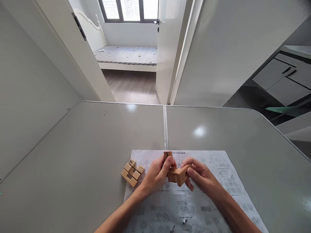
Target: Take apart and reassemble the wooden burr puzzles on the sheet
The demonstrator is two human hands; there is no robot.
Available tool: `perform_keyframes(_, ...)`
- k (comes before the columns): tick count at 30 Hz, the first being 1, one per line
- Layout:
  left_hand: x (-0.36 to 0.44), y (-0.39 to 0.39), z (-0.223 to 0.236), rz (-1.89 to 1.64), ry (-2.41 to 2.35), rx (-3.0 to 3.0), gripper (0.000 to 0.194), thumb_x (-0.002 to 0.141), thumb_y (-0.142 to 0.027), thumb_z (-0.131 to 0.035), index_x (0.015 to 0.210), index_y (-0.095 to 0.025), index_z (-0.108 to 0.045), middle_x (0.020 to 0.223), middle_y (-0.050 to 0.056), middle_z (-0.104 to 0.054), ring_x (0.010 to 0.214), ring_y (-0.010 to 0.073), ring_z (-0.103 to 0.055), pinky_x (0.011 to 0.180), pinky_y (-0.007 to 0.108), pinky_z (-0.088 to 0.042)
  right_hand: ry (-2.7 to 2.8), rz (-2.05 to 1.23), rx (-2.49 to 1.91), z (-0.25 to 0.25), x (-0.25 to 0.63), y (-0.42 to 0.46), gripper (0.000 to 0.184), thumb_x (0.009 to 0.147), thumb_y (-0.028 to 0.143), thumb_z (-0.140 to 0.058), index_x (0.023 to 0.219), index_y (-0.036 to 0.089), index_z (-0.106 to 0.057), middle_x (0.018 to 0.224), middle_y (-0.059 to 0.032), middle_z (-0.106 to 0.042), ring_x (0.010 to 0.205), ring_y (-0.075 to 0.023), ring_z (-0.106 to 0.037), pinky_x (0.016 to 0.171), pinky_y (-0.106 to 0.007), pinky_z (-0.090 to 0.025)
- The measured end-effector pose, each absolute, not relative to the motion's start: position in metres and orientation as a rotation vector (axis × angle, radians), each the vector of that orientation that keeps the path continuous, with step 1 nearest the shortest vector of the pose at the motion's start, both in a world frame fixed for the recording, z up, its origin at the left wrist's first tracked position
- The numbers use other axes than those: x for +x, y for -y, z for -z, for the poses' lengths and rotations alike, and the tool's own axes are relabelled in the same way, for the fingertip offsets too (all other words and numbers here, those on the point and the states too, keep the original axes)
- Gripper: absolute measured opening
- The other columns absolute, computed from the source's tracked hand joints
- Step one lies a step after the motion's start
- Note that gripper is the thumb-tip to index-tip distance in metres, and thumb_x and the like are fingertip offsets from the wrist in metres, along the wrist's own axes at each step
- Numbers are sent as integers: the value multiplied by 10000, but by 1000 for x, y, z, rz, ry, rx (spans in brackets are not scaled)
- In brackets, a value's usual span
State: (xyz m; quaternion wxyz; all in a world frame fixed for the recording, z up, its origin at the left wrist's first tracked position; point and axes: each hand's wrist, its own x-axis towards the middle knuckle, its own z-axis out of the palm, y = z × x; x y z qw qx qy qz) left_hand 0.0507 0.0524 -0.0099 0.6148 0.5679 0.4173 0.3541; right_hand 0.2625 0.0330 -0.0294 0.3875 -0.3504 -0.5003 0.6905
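Note:
My left hand (157,173) is closed around reddish-brown wooden puzzle pieces, with a numbered piece (167,154) standing up between thumb and fingers. A notched wooden puzzle piece (181,177) joins or touches them on the right, and my right hand (200,173) pinches its right end. Fingers hide where the pieces meet, so I cannot tell if they interlock. Left of my left hand, several lighter wooden puzzle pieces (128,177) lie grouped on the table and the sheet's edge, one marked 3. Beneath both hands lies a printed sheet (177,197) with small line diagrams.
The grey table (97,155) has a seam strip (166,126) running away from me. Small dark scraps (184,221) lie on the sheet near me. Beyond the table are an open door (167,48), a bed (126,54) and, at right, cabinets (279,77).

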Motion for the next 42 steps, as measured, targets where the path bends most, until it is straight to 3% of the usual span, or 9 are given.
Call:
perform_keyframes(9, 50, -51, 8, -739, -877, 1198, 624, 987, -793, -409, 922, -190, -556, 780, -7, -519, 657, 134, -461, 604, 266, -381, 1292, -1852, -849, 24, 258, -33, 358, 1109, 549, -480, 1192, 208, -550, 650, 35, -618, 528, -140, -554, 591, -294, -462)
perform_keyframes(13, 50, -49, 6, -743, -875, 1146, 599, 994, -782, -410, 944, -200, -540, 786, -6, -530, 674, 146, -521, 627, 268, -436, 1328, -1863, -850, 24, 254, -31, 389, 1100, 582, -478, 1242, 220, -486, 616, 48, -624, 533, -156, -562, 625, -314, -485)
perform_keyframes(19, 48, -49, 2, -703, -850, 1094, 614, 985, -789, -419, 986, -199, -588, 827, 8, -543, 690, 148, -533, 622, 256, -452, 1366, -1836, -857, 28, 252, -29, 331, 1117, 565, -452, 1215, 249, -436, 547, 106, -565, 447, -117, -454, 635, -292, -456)
perform_keyframes(25, 49, -53, 5, -745, -843, 1093, 653, 960, -822, -427, 905, -191, -589, 808, 6, -527, 692, 151, -477, 628, 266, -427, 1326, -1838, -871, 28, 250, -30, 358, 1095, 593, -488, 1166, 245, -451, 556, 101, -562, 443, -107, -455, 593, -266, -429)
perform_keyframes(29, 48, -54, 5, -769, -817, 1125, 635, 987, -785, -426, 901, -184, -613, 886, 19, -543, 722, 146, -473, 676, 274, -437, 1304, -1831, -888, 29, 250, -30, 347, 1091, 581, -508, 1121, 238, -472, 599, 93, -567, 439, -94, -460, 581, -261, -427)
perform_keyframes(34, 44, -54, 3, -728, -812, 1128, 616, 1002, -751, -438, 1086, -210, -721, 1103, 74, -648, 777, 163, -571, 692, 263, -509, 1261, -1808, -926, 30, 251, -29, 354, 1078, 589, -535, 1099, 239, -490, 580, 88, -585, 418, -99, -461, 568, -266, -428)
perform_keyframes(38, 42, -57, -1, -708, -756, 1150, 650, 1020, -732, -407, 1108, -210, -785, 1352, 134, -680, 968, 242, -687, 824, 330, -573, 1254, -1805, -931, 32, 251, -29, 356, 1076, 587, -541, 1111, 233, -528, 531, 84, -588, 412, -109, -473, 578, -270, -440)
perform_keyframes(42, 41, -58, -4, -691, -684, 1166, 666, 1028, -725, -385, 1067, -224, -822, 1403, 144, -703, 1164, 331, -707, 1033, 463, -542, 1239, -1826, -926, 33, 250, -30, 372, 1079, 575, -546, 1125, 208, -584, 496, 81, -569, 395, -98, -451, 585, -268, -440)
